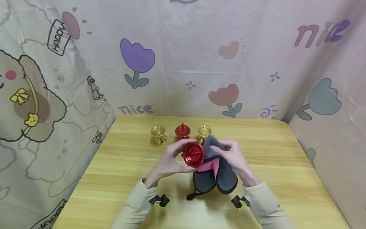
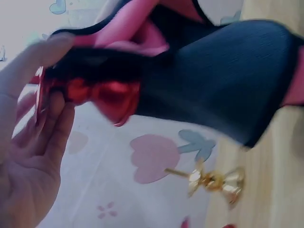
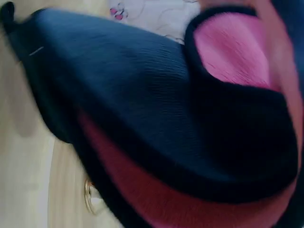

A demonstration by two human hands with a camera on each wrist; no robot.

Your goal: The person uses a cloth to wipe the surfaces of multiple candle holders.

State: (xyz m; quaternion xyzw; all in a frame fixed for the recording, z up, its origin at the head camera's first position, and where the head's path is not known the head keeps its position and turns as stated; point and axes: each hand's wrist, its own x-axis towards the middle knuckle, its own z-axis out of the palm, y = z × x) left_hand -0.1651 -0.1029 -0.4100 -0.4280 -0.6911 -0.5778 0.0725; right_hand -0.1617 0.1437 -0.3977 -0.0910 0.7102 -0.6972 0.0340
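My left hand [image 1: 167,163] grips a red shiny candle holder [image 1: 193,155] by its dish, between thumb and fingers. Its dish faces the head camera; in the left wrist view the stem and flared base [image 2: 116,99] point away from the palm. My right hand [image 1: 235,159] pinches a grey cloth [image 1: 226,176] with pink lining and black edging, thumb on top. The folded cloth [image 2: 223,76] lies against the holder's side and hangs over the table. Close up in the right wrist view, the cloth [image 3: 128,71] hides most of the right hand.
Along the back of the wooden table [image 1: 114,190] stand a gold candle holder [image 1: 160,139], a red one [image 1: 182,131] and another gold one [image 1: 204,130], partly behind the cloth. A printed curtain [image 1: 183,57] rises behind the table and at both sides.
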